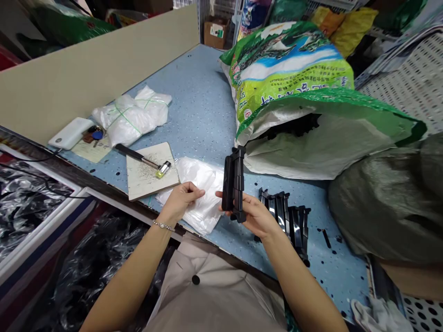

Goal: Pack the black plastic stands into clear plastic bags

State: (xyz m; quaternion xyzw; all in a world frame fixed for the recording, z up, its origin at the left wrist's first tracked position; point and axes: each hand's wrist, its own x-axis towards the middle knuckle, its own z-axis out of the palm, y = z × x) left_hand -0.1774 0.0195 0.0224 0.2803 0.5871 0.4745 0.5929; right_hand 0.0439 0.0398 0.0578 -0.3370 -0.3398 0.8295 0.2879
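Observation:
My right hand (254, 213) is closed round a long black plastic part (234, 182) with flanged ends, held upright above the table. Over a stack of clear plastic bags (204, 193) is my left hand (183, 198), its thumb and fingertips pinched together; whether anything thin is between them I cannot make out. Several similar black plastic parts (287, 216) lie on the table just beyond my right hand. Behind the held part, a large green and white woven sack (294, 138) lies with its mouth open toward me, dark pieces showing inside.
A hammer (143, 159) rests on a pale board (152, 182) at the left. Behind it are tied bundles of plastic bags (133, 115) and a white device (71, 133) with a cable. A dark full bag (387, 203) stands at the right, by a perforated crate (411, 83).

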